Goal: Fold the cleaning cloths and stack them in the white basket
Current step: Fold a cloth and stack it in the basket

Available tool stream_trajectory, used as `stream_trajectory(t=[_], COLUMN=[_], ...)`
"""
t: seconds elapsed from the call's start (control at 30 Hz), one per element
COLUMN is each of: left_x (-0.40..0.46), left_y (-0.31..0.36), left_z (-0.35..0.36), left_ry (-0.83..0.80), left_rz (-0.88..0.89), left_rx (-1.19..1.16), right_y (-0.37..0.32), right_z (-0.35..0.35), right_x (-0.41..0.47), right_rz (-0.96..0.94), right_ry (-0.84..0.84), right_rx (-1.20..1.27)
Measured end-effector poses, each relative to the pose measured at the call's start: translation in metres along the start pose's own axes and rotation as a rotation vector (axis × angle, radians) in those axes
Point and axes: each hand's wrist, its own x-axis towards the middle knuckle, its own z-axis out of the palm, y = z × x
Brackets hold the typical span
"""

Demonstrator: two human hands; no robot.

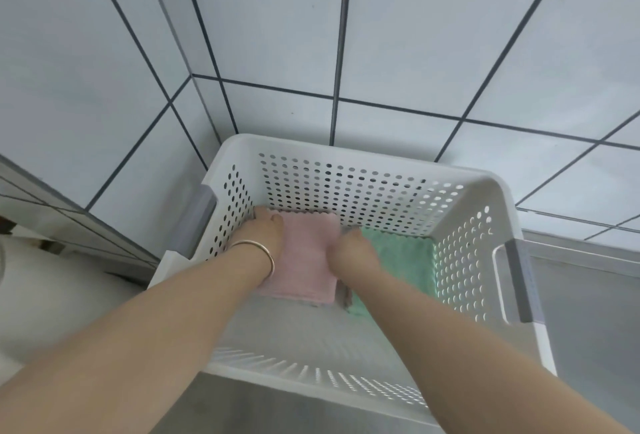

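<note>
Both hands reach into the white basket (pixel 349 153), which stands on a grey counter (pixel 588 312) in a tiled corner (pixel 277 35). A folded pink cloth (pixel 306 260) lies on the basket floor toward the far left; a green cloth (pixel 401 253) lies just beside it on the right. The left hand (pixel 263 229), a bangle (pixel 258 251) on its wrist, rests on the pink cloth's left edge; the right hand (pixel 353 246) lies on its right edge. Whether the fingers grip or merely press cannot be told, as they are blurred
</note>
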Motion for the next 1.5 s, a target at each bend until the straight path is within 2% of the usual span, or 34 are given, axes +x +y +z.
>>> stream_trajectory(t=[0.03,0.1,0.17,0.2,0.3,0.37,0.53,0.63,0.73,0.8,0.87,0.9,0.93,1.0,1.07,1.1,1.17,1.27,1.5], left_x=[-0.001,-0.005,-0.007,-0.007,0.002,0.009,0.018,0.018,0.006,-0.012,-0.037,-0.052,-0.071,-0.111,-0.151,-0.171,-0.204,-0.242,-0.297], left_y=[0.001,0.007,0.014,0.015,0.007,0.004,0.004,0.002,0.022,0.043,0.064,0.075,0.085,0.117,0.148,0.170,0.212,0.282,0.436], left_z=[-0.002,-0.006,-0.005,-0.001,0.016,0.025,0.029,0.028,-0.009,-0.044,-0.074,-0.089,-0.100,-0.116,-0.117,-0.113,-0.098,-0.065,0.025], left_ry=[0.019,0.032,-0.090,-0.172,-0.272,-0.279,-0.243,-0.263,-0.098,-0.052,0.022,0.090,0.179,0.394,0.587,0.615,0.549,0.489,0.283], left_rz=[0.015,0.088,0.218,0.263,0.278,0.275,0.275,0.264,0.306,0.353,0.417,0.449,0.487,0.599,0.781,0.870,0.996,1.140,1.179], left_rx=[-0.007,0.025,0.176,0.232,0.320,0.354,0.408,0.386,0.257,0.172,0.206,0.199,0.164,0.072,-0.125,-0.238,-0.422,-0.479,-0.497], right_y=[-0.001,-0.004,-0.001,0.003,0.022,0.031,0.031,0.022,-0.003,-0.016,-0.007,0.004,0.020,0.069,0.117,0.147,0.206,0.292,0.470], right_z=[-0.002,-0.006,-0.003,-0.001,0.011,0.019,0.028,0.023,-0.005,-0.038,-0.079,-0.096,-0.109,-0.130,-0.137,-0.140,-0.141,-0.138,-0.121], right_x=[-0.005,-0.015,-0.016,-0.016,-0.004,0.003,0.010,0.008,-0.004,-0.029,-0.066,-0.084,-0.101,-0.133,-0.161,-0.178,-0.205,-0.233,-0.260], right_rz=[-0.092,-0.391,-0.648,-0.683,-0.620,-0.602,-0.555,-0.532,-0.544,-0.553,-0.572,-0.590,-0.627,-0.677,-0.667,-0.661,-0.630,-0.542,-0.313], right_ry=[0.094,0.245,0.209,0.130,-0.053,-0.061,-0.046,-0.100,-0.157,-0.179,-0.085,0.015,0.161,0.569,0.807,0.879,0.991,1.116,1.084], right_rx=[-0.179,-0.547,-0.722,-0.779,-0.984,-1.030,-0.932,-0.977,-0.948,-0.858,-0.772,-0.704,-0.628,-0.488,-0.252,-0.167,-0.081,-0.076,-0.043])
